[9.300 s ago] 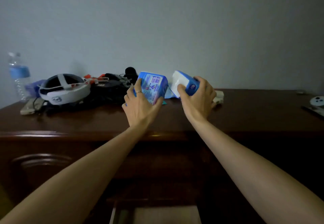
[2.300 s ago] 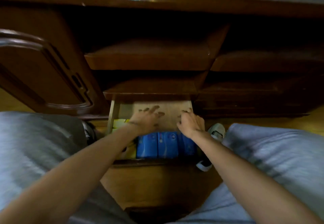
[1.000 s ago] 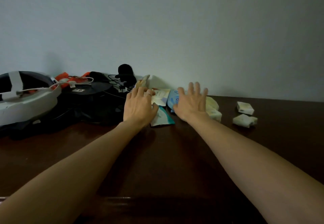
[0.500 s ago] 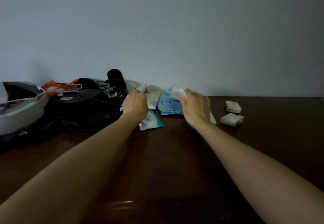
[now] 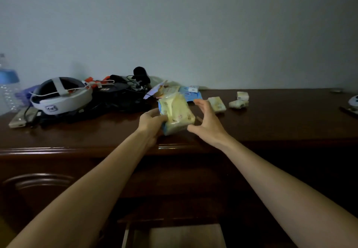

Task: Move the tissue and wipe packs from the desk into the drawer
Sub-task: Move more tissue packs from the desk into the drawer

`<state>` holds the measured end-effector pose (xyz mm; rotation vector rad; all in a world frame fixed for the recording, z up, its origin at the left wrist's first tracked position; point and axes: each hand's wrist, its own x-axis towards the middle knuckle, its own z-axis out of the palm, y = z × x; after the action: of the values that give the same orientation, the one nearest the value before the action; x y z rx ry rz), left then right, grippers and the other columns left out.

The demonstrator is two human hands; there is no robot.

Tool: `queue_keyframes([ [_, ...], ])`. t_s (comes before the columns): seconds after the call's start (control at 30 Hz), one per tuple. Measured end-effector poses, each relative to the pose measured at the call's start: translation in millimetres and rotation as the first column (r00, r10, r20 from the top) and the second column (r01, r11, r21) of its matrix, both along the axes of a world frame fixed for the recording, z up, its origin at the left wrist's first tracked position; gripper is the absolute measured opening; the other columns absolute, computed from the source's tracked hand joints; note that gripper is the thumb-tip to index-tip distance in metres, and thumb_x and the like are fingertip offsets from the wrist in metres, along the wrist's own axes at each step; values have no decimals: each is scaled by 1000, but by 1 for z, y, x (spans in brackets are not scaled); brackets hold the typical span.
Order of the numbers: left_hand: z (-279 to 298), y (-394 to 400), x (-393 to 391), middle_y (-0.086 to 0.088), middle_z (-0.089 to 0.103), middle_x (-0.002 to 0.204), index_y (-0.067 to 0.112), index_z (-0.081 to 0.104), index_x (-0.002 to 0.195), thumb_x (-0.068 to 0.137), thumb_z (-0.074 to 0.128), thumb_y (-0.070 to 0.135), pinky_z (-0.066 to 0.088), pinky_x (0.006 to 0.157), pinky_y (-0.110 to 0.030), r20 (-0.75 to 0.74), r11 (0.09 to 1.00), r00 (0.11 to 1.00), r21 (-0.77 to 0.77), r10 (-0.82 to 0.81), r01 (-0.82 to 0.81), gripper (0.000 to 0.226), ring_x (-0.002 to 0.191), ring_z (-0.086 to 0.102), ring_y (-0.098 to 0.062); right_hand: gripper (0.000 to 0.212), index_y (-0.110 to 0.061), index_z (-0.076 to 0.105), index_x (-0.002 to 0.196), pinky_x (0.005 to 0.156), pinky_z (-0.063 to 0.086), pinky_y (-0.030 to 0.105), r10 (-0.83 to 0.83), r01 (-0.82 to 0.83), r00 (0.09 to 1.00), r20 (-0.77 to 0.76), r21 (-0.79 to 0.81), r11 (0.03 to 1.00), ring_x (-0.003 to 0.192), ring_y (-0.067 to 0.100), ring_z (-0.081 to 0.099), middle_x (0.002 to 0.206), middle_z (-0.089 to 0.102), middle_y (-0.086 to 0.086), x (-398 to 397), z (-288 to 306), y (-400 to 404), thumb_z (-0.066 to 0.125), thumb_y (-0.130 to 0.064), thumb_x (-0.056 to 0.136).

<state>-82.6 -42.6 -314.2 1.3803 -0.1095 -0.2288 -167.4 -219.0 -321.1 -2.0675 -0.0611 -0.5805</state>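
Note:
A pale yellow wipe pack (image 5: pixel 177 112) is lifted above the front of the dark wooden desk (image 5: pixel 271 123). My left hand (image 5: pixel 152 120) grips its left side from below. My right hand (image 5: pixel 206 121) is beside its right end with fingers spread, at most touching it. Behind, near the wall, lie a flat blue wipe pack (image 5: pixel 190 94) and other flat packets (image 5: pixel 161 90). Three small tissue packs (image 5: pixel 217 103) (image 5: pixel 238 104) (image 5: pixel 242 95) sit on the desk to the right. The open drawer (image 5: pixel 174 236) shows at the bottom edge.
A white and black headset (image 5: pixel 61 96), a tangle of black cables and gear (image 5: pixel 124 96), a water bottle (image 5: pixel 8 84) and a flat device (image 5: pixel 18 120) crowd the desk's left half. A round white object (image 5: pixel 353 100) lies at the far right edge.
Both hands drew back from the pile at the wall toward the desk's front, lifting the yellow wipe pack. The camera tilted down, so the drawer has come into view.

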Motion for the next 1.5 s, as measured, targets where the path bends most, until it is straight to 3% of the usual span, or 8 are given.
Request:
queue_keyframes([
  [0.1, -5, 24, 0, -8, 63, 128, 18, 48, 146, 86, 65, 0, 60, 83, -41, 121, 954, 963, 151, 241, -258, 65, 107, 65, -25, 74, -35, 32, 146, 101, 40, 33, -160, 118, 972, -172, -231, 966, 133, 9, 42, 152, 38, -11, 2, 2, -1, 67, -31, 81],
  [0.27, 6, 56, 30, -4, 59, 130, 34, 39, 148, 92, 45, 15, 50, 71, -32, 242, 865, 924, 342, 296, -367, 60, 99, 60, -22, 57, -36, 39, 144, 86, 47, 41, -323, 171, 911, -258, -475, 863, 128, 23, 49, 148, 44, -1, 59, 14, 0, 57, -44, 91],
  [0.47, -19, 60, 65, 3, 61, 122, 45, 35, 148, 94, 41, 26, 50, 78, -38, 388, 743, 884, 503, 263, -442, 57, 93, 57, -22, 63, -42, 30, 151, 111, 32, 56, -322, -15, 870, -373, -673, 740, 147, 33, 25, 164, 20, 4, 158, 6, 22, 35, -68, 94],
  [0.77, -11, 54, 42, 0, 65, 121, 33, 39, 148, 98, 43, 25, 51, 77, -37, 426, 727, 866, 503, 262, -467, 51, 84, 57, -13, 53, -19, 50, 127, 70, 40, 39, -418, 172, 905, -77, -834, 525, 104, 39, 60, 127, 54, 17, 121, 5, 40, 48, -61, 94],
  [0.93, -13, 60, -29, 14, 59, 89, 28, 43, 142, 97, 43, 23, 46, 63, -29, 410, 815, 841, 306, 353, -492, 45, 74, 55, -2, 53, -19, 39, 135, 77, 49, 40, -309, 184, 950, -49, -712, 677, 110, 33, 60, 128, 57, 12, 26, 2, 45, 62, -36, 91],
  [1.13, -90, 50, -150, 14, 63, 98, 36, 46, 125, 98, 40, 51, 55, 72, -30, 350, 924, 895, 158, 277, -348, 31, 85, 65, -1, 45, -17, 40, 137, 75, 44, 22, -274, 380, 899, 341, -302, 874, 109, 18, 57, 128, 57, 9, -102, -85, 53, 50, -27, 94],
  [1.33, -224, 38, -206, 9, 67, 100, 21, 56, 126, 73, 34, 94, 60, 77, -37, 60, 877, 991, 461, 118, -133, 92, 88, 68, -9, 45, -18, 49, 136, 74, 51, 26, -464, 532, 818, -340, 141, 835, 102, 20, 65, 121, 64, 5, -181, -240, 35, 49, -45, 100],
  [1.5, -322, 33, -203, 5, 71, 81, 15, 64, 104, 69, 81, 62, 51, 43, -20, -272, 795, 958, 598, 90, 95, 61, 63, 69, -8, 46, -7, 62, 121, 76, 61, 43, -315, 641, 527, -789, 125, 757, 86, 23, 67, 103, 68, 8, -216, -335, -4, 70, -38, 88],
])
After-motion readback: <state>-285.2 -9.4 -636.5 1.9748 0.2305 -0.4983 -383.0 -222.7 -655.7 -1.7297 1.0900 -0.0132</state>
